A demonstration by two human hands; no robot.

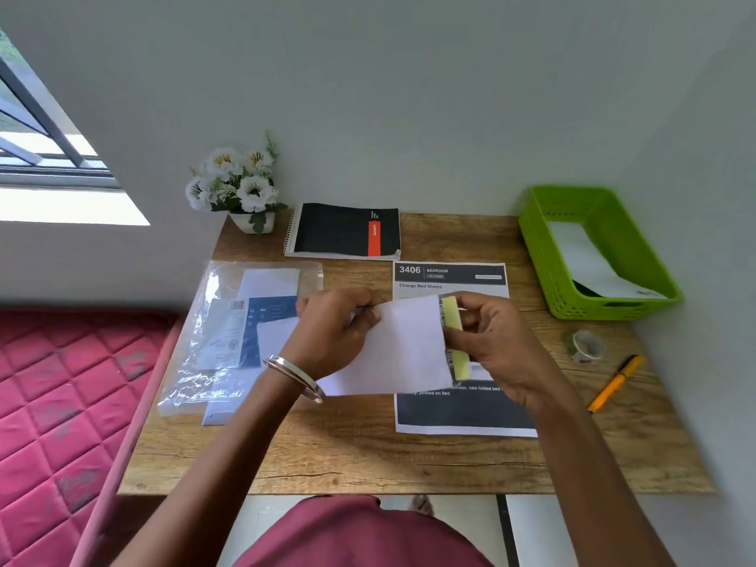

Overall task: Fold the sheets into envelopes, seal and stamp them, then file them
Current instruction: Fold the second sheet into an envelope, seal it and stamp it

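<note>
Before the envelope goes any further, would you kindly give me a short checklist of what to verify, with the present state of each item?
1. Envelope held by both hands: ok; left hand grips its left end, right hand its right end.
2. Yellow strip at the right end under the right fingers: ok.
3. Flap sealed: cannot tell.
4. Stamp on the envelope: cannot tell; the facing side is plain white.
5. Tape roll on the table, right of the hands: ok.
6. Green basket at the far right has room for filing: ok; one white envelope lies in it.
</note>
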